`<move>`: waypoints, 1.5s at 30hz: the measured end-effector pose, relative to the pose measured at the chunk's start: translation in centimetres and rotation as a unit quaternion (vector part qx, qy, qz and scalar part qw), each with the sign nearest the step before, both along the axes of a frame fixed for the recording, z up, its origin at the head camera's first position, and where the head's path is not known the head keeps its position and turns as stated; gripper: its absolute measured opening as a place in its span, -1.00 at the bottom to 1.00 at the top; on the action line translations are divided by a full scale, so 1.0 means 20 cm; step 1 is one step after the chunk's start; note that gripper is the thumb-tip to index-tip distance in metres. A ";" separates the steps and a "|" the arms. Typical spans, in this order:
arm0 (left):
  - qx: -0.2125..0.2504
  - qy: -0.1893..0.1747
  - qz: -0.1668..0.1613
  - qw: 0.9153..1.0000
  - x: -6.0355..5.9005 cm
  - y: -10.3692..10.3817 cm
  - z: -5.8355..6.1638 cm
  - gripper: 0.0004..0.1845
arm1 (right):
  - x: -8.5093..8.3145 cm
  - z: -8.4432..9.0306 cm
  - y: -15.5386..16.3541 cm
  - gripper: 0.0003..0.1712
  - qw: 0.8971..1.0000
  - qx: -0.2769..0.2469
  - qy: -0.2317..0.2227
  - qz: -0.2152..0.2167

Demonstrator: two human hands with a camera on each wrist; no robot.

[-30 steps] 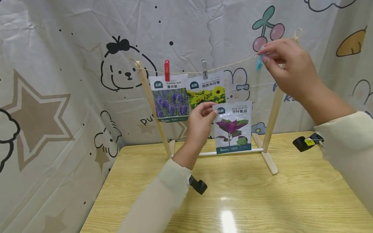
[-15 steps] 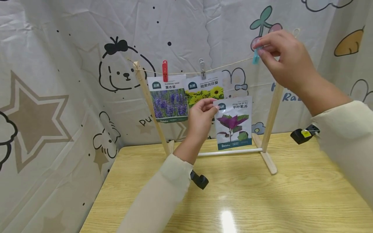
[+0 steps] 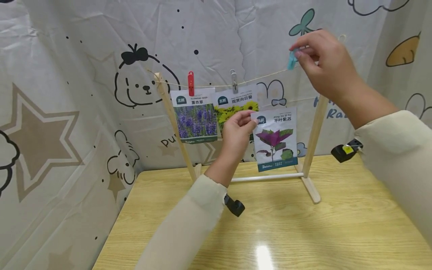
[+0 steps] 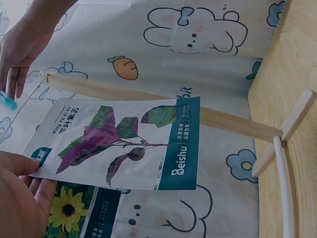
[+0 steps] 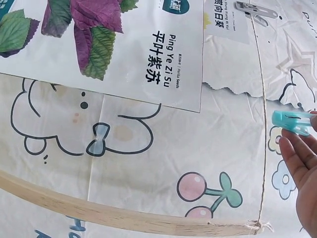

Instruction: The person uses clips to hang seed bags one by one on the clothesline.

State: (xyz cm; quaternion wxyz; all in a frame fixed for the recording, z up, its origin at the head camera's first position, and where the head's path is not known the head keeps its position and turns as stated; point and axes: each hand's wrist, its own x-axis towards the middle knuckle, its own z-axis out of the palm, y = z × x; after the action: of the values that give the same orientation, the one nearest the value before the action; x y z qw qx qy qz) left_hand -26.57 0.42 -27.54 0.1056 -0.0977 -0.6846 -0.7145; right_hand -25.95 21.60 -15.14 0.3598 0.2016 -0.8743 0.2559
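My left hand (image 3: 237, 133) pinches a seed packet (image 3: 275, 140) by its upper left corner, thumb in front. The packet shows a purple-leaved plant and hangs upright below the string (image 3: 266, 77), in front of a sunflower seed packet (image 3: 237, 101). Up at the string's right part, my right hand (image 3: 325, 62) pinches a light blue clothespin (image 3: 292, 60) between thumb and fingers. In the right wrist view the clothespin (image 5: 290, 120) is right beside the string, with a narrow gap between them. A bare stretch of string lies above the held packet.
A red clothespin (image 3: 191, 83) holds a lavender seed packet (image 3: 195, 122) on the string, and a grey clothespin (image 3: 234, 81) holds the sunflower one. Wooden posts (image 3: 314, 138) and a white bar (image 3: 266, 177) form the rack on the wooden table (image 3: 287, 225). A printed curtain (image 3: 84, 48) hangs behind.
My left hand has moved the packet up and slightly right, clear of the white bar in the head view. My right hand has shifted left and a little up with the blue clothespin.
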 end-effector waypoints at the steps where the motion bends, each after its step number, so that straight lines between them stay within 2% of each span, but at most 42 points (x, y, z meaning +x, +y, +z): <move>1: -0.001 0.001 0.001 1.000 0.00 0.00 0.00 -0.77 | 0.00 0.00 0.00 -0.60 1.000 0.001 0.000 0.000; 22: 0.013 0.025 -0.014 1.000 -0.05 0.04 0.06 -0.77 | -0.05 0.04 -0.03 -0.55 0.999 0.001 -0.044 -0.007; 27: 0.004 0.026 -0.023 0.999 -0.05 0.06 0.07 -0.76 | -0.05 0.04 -0.03 -0.54 0.999 -0.007 -0.048 -0.018; 33: 0.017 0.036 -0.021 0.999 -0.06 0.08 0.08 -0.79 | -0.06 0.05 -0.04 -0.57 0.999 -0.002 -0.045 -0.013; 40: 0.014 0.039 -0.017 0.999 -0.06 0.09 0.08 -0.81 | -0.07 0.06 -0.05 -0.58 0.997 -0.045 -0.070 0.006; 45: -0.008 0.033 -0.013 0.999 -0.05 0.08 0.10 -0.81 | -0.08 0.07 -0.04 -0.58 0.992 -0.079 -0.097 0.016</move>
State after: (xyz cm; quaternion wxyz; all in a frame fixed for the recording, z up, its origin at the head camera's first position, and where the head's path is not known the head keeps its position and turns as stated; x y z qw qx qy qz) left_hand -27.65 2.09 -25.62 0.1178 -0.1305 -0.6853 -0.7068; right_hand -27.64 20.83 -13.82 0.2839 0.1612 -0.8787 0.3482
